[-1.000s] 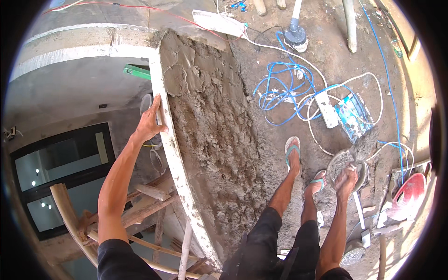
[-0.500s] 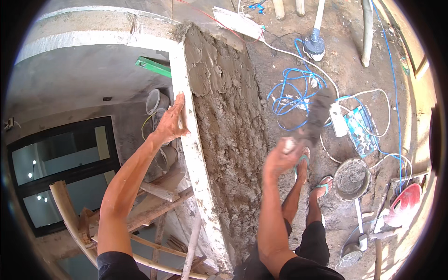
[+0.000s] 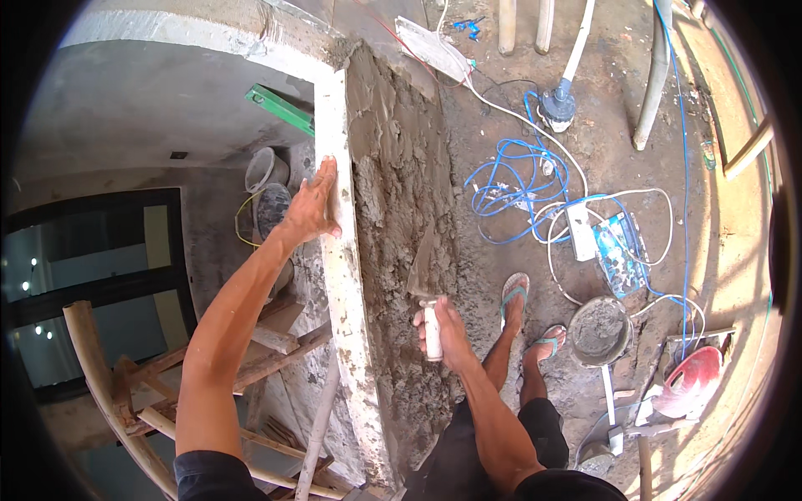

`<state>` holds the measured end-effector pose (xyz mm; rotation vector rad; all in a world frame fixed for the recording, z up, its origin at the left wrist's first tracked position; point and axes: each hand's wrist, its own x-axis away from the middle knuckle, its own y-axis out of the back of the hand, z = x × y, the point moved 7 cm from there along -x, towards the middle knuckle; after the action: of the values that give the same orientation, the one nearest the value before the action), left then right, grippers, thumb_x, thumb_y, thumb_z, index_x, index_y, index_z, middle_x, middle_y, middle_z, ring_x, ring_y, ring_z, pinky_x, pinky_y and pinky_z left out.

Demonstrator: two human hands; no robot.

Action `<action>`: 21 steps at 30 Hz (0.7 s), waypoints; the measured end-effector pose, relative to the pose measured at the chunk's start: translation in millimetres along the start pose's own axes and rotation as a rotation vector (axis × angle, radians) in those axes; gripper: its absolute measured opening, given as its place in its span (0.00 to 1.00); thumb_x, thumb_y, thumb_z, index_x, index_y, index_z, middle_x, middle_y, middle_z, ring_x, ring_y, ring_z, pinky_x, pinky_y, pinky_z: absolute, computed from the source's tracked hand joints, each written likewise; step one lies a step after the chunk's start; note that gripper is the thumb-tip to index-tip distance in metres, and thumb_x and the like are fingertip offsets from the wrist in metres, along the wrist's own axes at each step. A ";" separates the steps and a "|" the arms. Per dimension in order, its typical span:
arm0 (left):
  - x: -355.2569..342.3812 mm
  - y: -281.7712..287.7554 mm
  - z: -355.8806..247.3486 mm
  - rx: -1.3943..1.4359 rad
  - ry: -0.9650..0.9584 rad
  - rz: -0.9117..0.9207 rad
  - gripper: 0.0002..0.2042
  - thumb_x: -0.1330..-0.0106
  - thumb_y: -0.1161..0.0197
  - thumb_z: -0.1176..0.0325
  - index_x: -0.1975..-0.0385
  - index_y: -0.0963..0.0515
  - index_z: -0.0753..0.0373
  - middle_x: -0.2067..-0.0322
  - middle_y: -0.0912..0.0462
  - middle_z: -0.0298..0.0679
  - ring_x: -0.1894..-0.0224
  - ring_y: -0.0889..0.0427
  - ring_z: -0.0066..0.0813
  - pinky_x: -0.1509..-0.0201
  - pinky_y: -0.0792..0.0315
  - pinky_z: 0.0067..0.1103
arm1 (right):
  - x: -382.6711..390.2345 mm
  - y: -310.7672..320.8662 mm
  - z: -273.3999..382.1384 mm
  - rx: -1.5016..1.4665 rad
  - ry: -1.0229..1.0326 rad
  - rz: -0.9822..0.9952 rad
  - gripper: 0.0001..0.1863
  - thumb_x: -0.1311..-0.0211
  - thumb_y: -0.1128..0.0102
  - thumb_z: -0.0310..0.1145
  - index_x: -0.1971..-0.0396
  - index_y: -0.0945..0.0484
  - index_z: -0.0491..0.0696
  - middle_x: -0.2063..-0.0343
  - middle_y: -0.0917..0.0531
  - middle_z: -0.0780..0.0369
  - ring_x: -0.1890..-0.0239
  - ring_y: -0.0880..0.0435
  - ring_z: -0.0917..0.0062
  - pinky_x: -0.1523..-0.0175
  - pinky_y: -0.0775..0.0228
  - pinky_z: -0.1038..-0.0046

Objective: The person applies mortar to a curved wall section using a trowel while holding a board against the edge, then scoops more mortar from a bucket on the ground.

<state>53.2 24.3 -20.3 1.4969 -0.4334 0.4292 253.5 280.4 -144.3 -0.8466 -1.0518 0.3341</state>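
1. Probably at the spreading step over rough, wet, grey-brown mortar; calling next, by judgement, for a firm, flat stroke.
2. Closed in the right hand by its pale handle: thin, grey metal trowel, over the mortar; blade contact impossible to tell.
3. Pointing away from the body, long axis nearly parallel to the white, mortar-flecked, straight strip.
4. On that strip, with thumb spread from fingers: left hand.

one trowel, two sandals, one green bar, perhaps four buckets (some half hidden)

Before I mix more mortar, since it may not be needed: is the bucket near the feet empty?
Not empty: grey mortar shows inside the bucket. How deep it is, I cannot tell.
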 end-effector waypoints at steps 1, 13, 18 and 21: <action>-2.0 0.3 -0.7 0.004 -0.006 -0.003 0.73 0.68 0.14 0.66 0.24 0.67 0.60 0.23 0.59 0.49 0.23 0.52 0.47 0.23 0.50 0.49 | -16.2 -4.4 4.3 -0.010 -0.060 0.013 0.27 0.20 0.68 0.53 0.53 0.31 0.42 0.76 0.26 0.65 0.81 0.28 0.84 0.83 0.34 0.80; -2.6 -2.6 0.9 0.023 0.010 -0.032 0.74 0.71 0.14 0.70 0.24 0.67 0.62 0.24 0.58 0.50 0.24 0.50 0.48 0.22 0.51 0.46 | -102.6 -111.1 98.1 1.094 0.473 -0.164 0.29 0.22 0.64 0.45 0.66 0.24 0.31 0.69 0.20 0.32 0.65 0.19 0.35 0.57 0.25 0.47; -7.0 -3.7 -1.8 0.010 -0.023 -0.051 0.74 0.72 0.14 0.70 0.25 0.66 0.62 0.24 0.58 0.52 0.24 0.49 0.49 0.22 0.50 0.45 | -70.4 -107.1 73.9 1.040 0.405 -0.187 0.28 0.22 0.63 0.43 0.67 0.25 0.30 0.73 0.21 0.31 0.64 0.20 0.34 0.58 0.26 0.45; -4.4 -4.2 1.1 0.009 -0.020 -0.043 0.74 0.72 0.14 0.69 0.25 0.67 0.62 0.24 0.58 0.52 0.24 0.49 0.49 0.22 0.50 0.45 | -36.8 -106.6 55.2 1.003 0.357 -0.178 0.28 0.22 0.63 0.43 0.66 0.24 0.31 0.73 0.21 0.32 0.66 0.20 0.34 0.59 0.26 0.44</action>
<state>51.7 23.0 -26.1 1.5174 -0.4146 0.3825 172.9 213.5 -75.0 0.0959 -0.4989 0.4738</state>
